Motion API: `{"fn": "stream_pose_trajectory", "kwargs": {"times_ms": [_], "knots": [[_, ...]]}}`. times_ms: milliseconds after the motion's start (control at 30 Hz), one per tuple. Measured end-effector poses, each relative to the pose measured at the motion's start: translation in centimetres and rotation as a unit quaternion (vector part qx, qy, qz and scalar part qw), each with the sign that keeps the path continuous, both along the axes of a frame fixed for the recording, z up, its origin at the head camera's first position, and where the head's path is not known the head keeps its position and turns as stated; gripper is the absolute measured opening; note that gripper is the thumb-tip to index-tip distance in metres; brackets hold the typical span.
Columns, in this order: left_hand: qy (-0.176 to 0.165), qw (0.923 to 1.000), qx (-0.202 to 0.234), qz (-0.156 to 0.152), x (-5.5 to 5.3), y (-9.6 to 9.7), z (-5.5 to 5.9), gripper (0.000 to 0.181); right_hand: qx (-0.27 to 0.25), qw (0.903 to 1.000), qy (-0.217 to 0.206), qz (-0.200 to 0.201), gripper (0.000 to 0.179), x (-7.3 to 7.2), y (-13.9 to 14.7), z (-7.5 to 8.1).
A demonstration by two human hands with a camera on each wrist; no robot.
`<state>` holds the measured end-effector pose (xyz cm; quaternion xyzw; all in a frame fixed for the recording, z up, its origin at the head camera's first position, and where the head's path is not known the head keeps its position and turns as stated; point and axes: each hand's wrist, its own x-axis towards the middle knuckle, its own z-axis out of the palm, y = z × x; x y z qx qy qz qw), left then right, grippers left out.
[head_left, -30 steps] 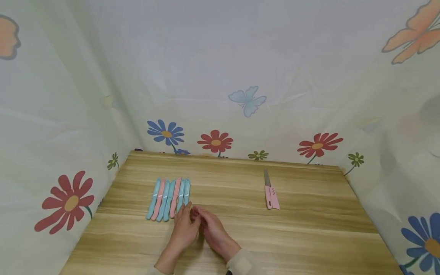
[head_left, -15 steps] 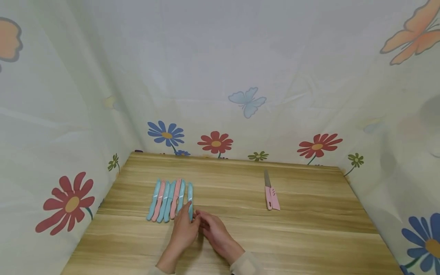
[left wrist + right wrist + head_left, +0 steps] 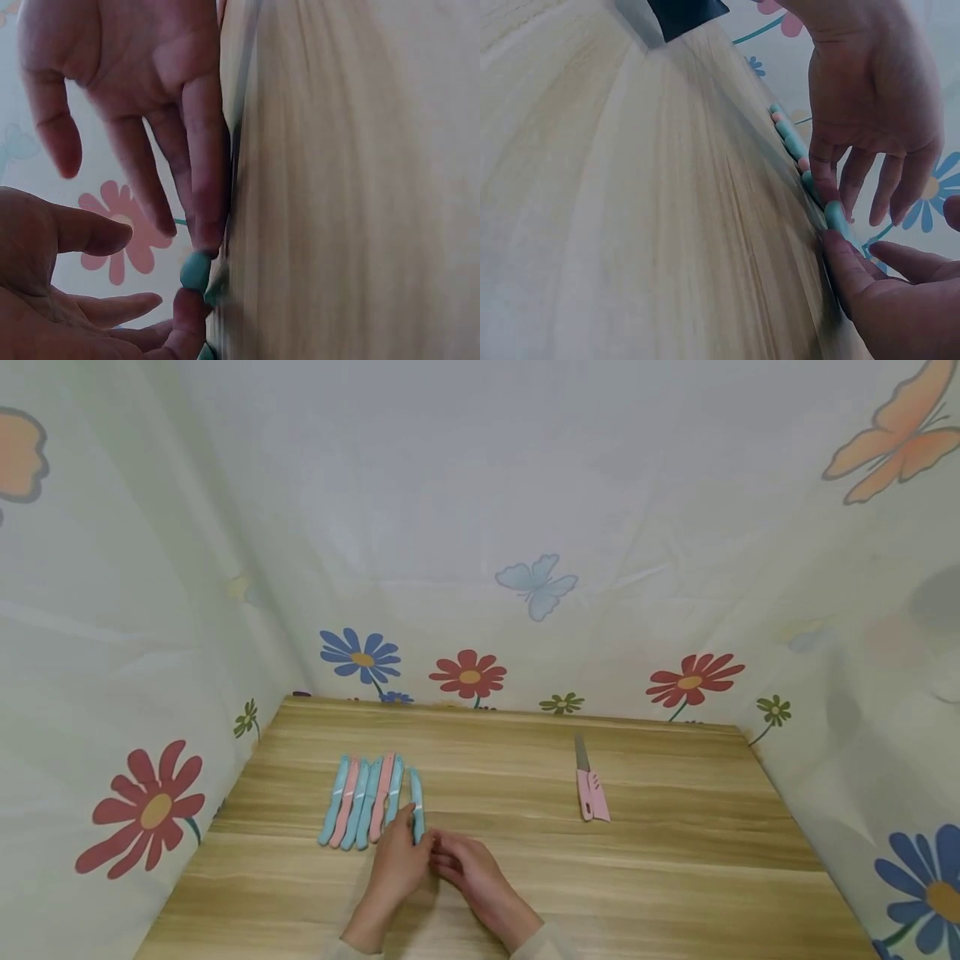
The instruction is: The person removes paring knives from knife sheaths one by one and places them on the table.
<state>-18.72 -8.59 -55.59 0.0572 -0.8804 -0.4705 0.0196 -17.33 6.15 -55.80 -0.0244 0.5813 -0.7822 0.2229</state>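
Note:
A light-blue sheathed fruit knife [image 3: 417, 787] lies on the table, a small gap to the right of a row of similar knives [image 3: 365, 802]. Its lower end is partly hidden behind my left hand [image 3: 399, 860]. My right hand [image 3: 478, 881] is just to the right, fingertips meeting the left hand's in the head view. Both wrist views show the rounded end of the blue knife [image 3: 196, 271] between the outer fingers of the two hands. Those fingers are extended and press on it from either side. In the right wrist view the row's ends [image 3: 789, 141] run behind.
Blue and pink knives make up the row, side by side, at the left of the wooden table [image 3: 675, 877]. To the right lies a pink knife [image 3: 585, 789] with its metal blade bare and a pink sheath [image 3: 597, 797] alongside. Flower-printed cloth [image 3: 450, 527] walls the table.
The rightmost blue knife has come away from the row, sliding a little to the right and towards me. Both hands have shifted slightly with it, the right hand more. The other knives have stayed put.

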Motion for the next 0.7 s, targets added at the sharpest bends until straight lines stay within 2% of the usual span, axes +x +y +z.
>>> {"fn": "stream_pose_trajectory", "kwargs": {"times_ms": [300, 567, 700], "knots": [[0.008, 0.9998, -0.01, -0.018, -0.2, -0.6, -0.8, 0.051, 0.009, 0.9999, -0.008, 0.0, 0.055, 1.0, 1.1, -0.1], [-0.034, 0.9971, 0.041, -0.054, -0.2, -0.2, -0.8, 0.052, -0.001, 0.9999, -0.013, -0.006, 0.055, 1.2, 2.1, 0.0], [-0.042, 0.9948, 0.054, -0.075, 0.0, 0.1, -0.6, 0.054, -0.005, 0.9998, -0.01, -0.016, 0.054, 1.1, 2.8, 0.1]]}}
